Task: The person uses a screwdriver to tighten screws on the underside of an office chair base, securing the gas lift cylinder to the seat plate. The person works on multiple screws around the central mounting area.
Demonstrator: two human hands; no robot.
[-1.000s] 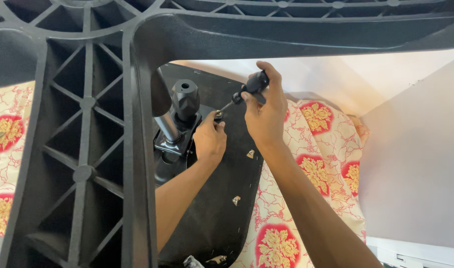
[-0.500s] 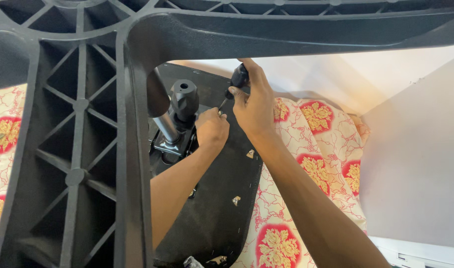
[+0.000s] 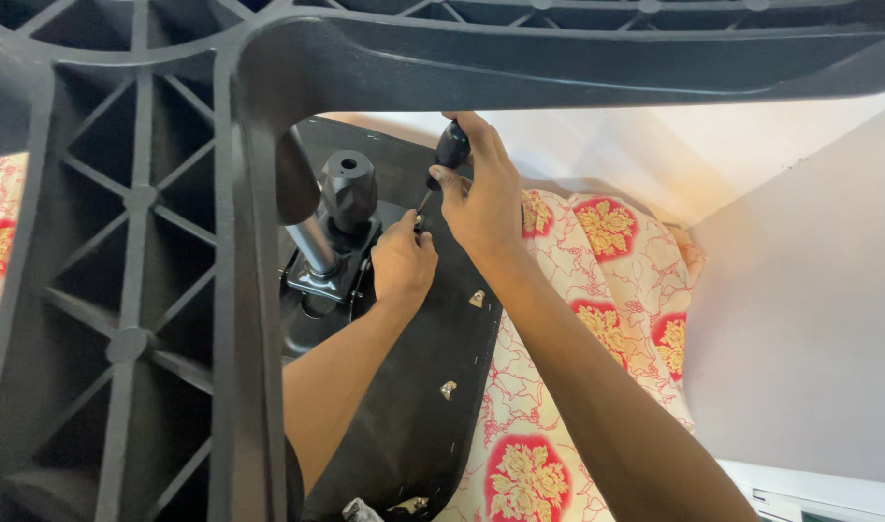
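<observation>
The screwdriver [image 3: 449, 155] sat just above centre frame, your right hand [image 3: 486, 198] wrapped around its handle. Your left hand [image 3: 402, 261], at its 7 o'clock, pinched together at the tip on the chair seat [image 3: 413, 406]. Looked like mid-screwing; next you'd need steady downward pressure.

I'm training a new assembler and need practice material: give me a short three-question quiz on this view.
1. True or false: the right hand grips a black-handled screwdriver.
2. The left hand rests on: A) the red-and-cream floral cloth; B) the black upturned chair seat underside; C) the grey wall.
3. Which ribbed black plastic part fills the view's left side?

Key: 1 true. 2 B. 3 the chair's star base, seen close from below.
</observation>
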